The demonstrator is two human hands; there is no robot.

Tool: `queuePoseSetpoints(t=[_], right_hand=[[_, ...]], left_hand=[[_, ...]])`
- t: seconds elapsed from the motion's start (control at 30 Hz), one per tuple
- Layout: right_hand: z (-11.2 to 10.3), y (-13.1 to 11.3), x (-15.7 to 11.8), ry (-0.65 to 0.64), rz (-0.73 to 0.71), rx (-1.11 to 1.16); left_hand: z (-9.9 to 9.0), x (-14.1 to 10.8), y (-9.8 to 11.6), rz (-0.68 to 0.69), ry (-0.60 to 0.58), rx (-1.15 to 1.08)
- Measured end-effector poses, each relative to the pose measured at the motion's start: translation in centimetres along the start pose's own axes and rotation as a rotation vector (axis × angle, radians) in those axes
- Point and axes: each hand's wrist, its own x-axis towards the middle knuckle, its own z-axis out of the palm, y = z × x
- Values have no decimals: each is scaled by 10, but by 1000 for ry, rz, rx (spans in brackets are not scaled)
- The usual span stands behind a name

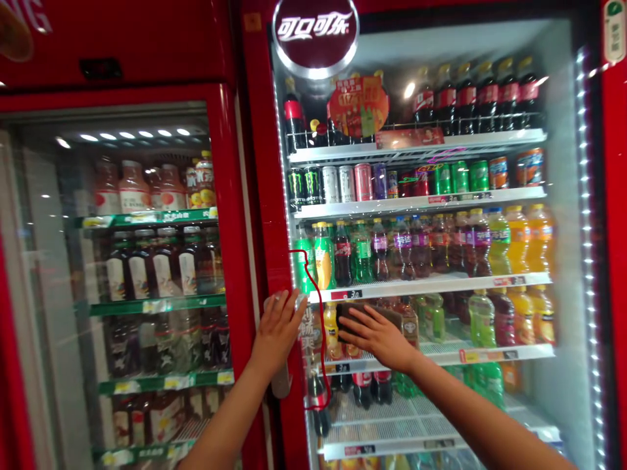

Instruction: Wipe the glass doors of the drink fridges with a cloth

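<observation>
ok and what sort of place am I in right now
Probably a shop, perhaps a convenience store: a red-framed drinks cooler holds rows of bottles, price labels sit along its shelf edges, and a second cooler stands beside it.

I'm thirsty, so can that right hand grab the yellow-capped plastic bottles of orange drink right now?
Probably not: the red-framed glass door looks shut between the right hand and the yellow-capped bottles, and that hand lies spread over a dark, flat pad.
</observation>
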Motion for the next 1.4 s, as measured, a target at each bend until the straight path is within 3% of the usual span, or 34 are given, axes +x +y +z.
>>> queuePoseSetpoints(t=[0.07,0.13,0.23,0.3,0.37,0.43,0.5,0.57,0.63,0.77,0.83,0.9,0.97,1.13,1.23,1.3,1.4], right_hand=[[-5,13,-8,7,-26,-9],[-9,26,1,63,97,-37],[-7,27,44,166,286,-46],[-1,12,72,212,308,-20],[9,-6,83,227,213,14],[18,-19,76,211,26,42],[23,-22,61,186,-144,63],[20,-13,54,164,-190,71],[10,4,66,162,-98,61],[-11,30,135,246,215,33],[-14,28,165,279,292,34],[-9,15,176,270,294,33],[2,-7,163,224,257,26],[41,-70,71,104,58,-9],[48,-90,35,64,-6,5],[42,-95,35,51,66,40],[22,-96,67,92,210,111]], left_hand=[[-3,-4,-2,-12,-7,7],[-8,-7,-3,-31,-23,34],[-16,-7,-4,-42,-67,96],[-19,-6,-4,-41,-85,138],[-21,-7,-5,-49,-85,173],[-22,-10,-5,-64,-82,197],[-21,-14,-4,-72,-88,205],[-20,-16,-5,-67,-101,201],[-19,-17,-6,-58,-112,184],[-17,-12,-12,-59,-125,125],[-16,-10,-17,-62,-115,89],[-17,-11,-22,-59,-96,53],[-20,-15,-28,-46,-82,19],[-29,-31,-39,-13,-118,-34],[-33,-40,-45,-3,-160,-46],[-36,-45,-49,1,-177,-63],[-43,-49,-54,-4,-180,-92]])
